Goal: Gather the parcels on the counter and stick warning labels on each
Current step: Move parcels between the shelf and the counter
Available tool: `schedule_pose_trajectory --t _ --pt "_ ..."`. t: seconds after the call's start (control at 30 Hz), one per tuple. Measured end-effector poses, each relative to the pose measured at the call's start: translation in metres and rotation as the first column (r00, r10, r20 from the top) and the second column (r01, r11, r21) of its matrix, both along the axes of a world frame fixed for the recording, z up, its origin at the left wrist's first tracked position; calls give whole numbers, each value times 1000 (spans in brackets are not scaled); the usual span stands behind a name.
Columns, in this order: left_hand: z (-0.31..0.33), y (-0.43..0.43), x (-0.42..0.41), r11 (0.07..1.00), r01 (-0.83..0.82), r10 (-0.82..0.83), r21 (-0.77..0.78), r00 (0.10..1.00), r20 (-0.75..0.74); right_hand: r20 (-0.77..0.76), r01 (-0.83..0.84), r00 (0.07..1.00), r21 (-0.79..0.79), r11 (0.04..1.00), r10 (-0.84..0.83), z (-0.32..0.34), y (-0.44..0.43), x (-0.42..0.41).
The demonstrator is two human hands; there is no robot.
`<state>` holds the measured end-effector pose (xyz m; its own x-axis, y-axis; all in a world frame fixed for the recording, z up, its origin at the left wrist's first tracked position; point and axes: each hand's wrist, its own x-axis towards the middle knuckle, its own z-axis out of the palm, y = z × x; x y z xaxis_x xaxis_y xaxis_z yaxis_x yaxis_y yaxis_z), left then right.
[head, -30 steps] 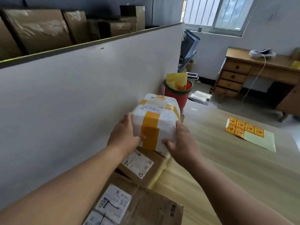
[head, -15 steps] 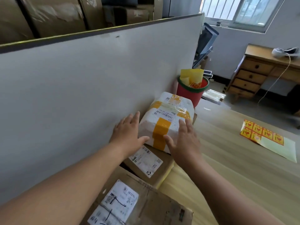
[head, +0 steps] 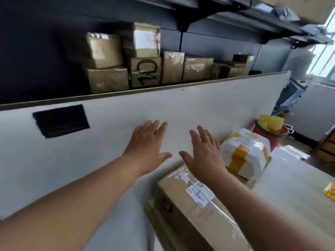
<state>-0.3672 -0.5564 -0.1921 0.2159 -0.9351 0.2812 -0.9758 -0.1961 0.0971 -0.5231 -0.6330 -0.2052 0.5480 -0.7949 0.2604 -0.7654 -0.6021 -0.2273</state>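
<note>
Left hand [head: 146,142] and right hand [head: 204,154] hover empty, fingers spread, near the taped white parcel [head: 244,153]; gathering seems underway, and the next move calls for grasping another parcel.

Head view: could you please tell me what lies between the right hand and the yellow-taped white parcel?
Nothing: in the head view only a narrow strip of white partition shows between right hand and white parcel.
</note>
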Motion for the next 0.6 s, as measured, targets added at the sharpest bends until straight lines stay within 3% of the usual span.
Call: schedule_pose_trajectory --t 0.37,0.6 --pt "61 377 96 927 -351 365 -132 925 101 44 -412 906 -138 901 421 63 310 133" --pt "83 575 130 753 -631 655 -188 747 114 54 -651 744 -169 740 666 90 468 204"
